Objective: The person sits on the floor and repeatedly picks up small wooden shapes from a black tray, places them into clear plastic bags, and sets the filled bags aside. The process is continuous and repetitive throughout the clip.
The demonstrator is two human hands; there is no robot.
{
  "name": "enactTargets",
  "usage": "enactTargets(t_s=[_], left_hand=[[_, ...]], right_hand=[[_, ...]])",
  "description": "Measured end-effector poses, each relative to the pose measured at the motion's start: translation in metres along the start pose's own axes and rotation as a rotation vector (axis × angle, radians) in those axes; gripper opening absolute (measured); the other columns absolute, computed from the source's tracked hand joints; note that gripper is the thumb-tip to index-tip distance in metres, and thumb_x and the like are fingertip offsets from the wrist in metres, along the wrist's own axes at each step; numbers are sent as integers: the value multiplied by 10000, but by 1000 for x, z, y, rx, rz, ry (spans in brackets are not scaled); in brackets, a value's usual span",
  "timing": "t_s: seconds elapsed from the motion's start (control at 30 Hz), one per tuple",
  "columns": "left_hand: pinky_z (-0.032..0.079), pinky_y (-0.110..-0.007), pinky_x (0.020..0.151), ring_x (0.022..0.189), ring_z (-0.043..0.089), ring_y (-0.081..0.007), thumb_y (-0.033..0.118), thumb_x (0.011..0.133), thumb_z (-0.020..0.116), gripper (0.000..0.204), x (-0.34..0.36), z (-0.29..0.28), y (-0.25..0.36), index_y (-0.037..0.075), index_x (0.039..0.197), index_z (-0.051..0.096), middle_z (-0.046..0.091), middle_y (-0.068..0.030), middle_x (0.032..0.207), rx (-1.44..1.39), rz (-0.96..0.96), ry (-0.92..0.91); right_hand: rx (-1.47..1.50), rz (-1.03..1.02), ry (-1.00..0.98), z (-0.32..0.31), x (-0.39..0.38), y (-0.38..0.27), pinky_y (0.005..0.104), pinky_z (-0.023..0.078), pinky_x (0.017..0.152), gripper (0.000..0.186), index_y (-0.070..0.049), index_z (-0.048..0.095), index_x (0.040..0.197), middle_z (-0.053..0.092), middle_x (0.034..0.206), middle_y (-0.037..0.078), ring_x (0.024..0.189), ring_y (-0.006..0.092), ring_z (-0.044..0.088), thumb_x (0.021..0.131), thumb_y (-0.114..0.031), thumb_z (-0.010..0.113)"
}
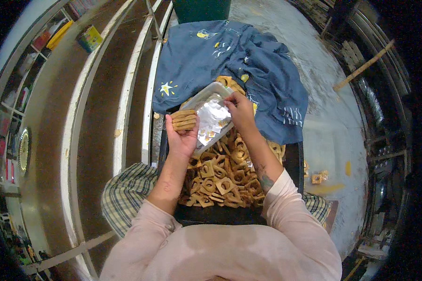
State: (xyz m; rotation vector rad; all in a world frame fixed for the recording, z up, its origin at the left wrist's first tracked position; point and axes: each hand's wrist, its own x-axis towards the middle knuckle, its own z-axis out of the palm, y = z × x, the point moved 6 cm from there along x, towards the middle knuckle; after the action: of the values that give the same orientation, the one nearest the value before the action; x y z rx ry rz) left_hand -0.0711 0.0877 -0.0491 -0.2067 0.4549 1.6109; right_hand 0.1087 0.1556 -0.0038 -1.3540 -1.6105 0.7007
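A neat stack of square brown biscuits (184,120) sits in my left hand (180,141), with the fingers wrapped round it. My right hand (241,112) is over the right side of a translucent plastic tub (198,97), fingertips pinched together; whatever they hold, if anything, is too small to make out. Small white paper slips (212,114) fill much of the tub, which rests tilted on a large heap of loose square biscuits with round holes (222,185). A black crate (215,217) holds the heap, and my forearms reach over it.
A dark blue printed cloth (192,58) covers the far part of the crate. Beyond it stands a green container (201,10). White metal rails (126,93) run along the left. A few bits (318,178) lie on the grey floor to the right, below a wooden stick (365,64).
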Motion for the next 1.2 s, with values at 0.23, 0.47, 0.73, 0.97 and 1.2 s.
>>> enactTargets(t_s=[0.23,0.47,0.73,0.97,1.2], left_hand=[[481,-434,806,938,522,-328,431,807,518,503,-3,1,-6,9,1068,436,489,-178,1057,3,-32,38],[477,-435,812,942,520,-331,430,808,516,509,-3,0,-7,-1,1066,434,486,-186,1054,-2,-16,51],[482,-433,802,939,518,-338,428,806,522,530,-3,-4,-13,-10,1082,411,474,-199,1053,-24,-66,48],[480,-434,805,943,518,-335,433,804,522,541,-3,-4,-13,-6,1096,398,470,-197,1060,10,-52,38],[467,-441,829,970,506,-333,433,819,497,539,-2,-5,-12,-7,1110,389,457,-190,1091,56,-21,23]], right_hand=[[55,-57,-9,6,1,-4,246,443,531,210,-41,597,908,587,675,65,556,110,543,719,23,534],[316,202,-119,13,-3,5,232,452,500,177,-10,606,863,565,628,32,541,92,541,686,-5,602],[40,158,-165,13,-5,8,227,449,492,229,-8,576,902,617,698,76,559,104,575,684,-41,638],[-227,47,-59,5,-5,-5,304,454,584,155,-33,609,811,623,724,82,645,169,591,676,-84,668],[253,-206,121,-17,-15,-43,290,413,729,104,-53,633,704,585,868,78,833,182,542,625,-48,702]])
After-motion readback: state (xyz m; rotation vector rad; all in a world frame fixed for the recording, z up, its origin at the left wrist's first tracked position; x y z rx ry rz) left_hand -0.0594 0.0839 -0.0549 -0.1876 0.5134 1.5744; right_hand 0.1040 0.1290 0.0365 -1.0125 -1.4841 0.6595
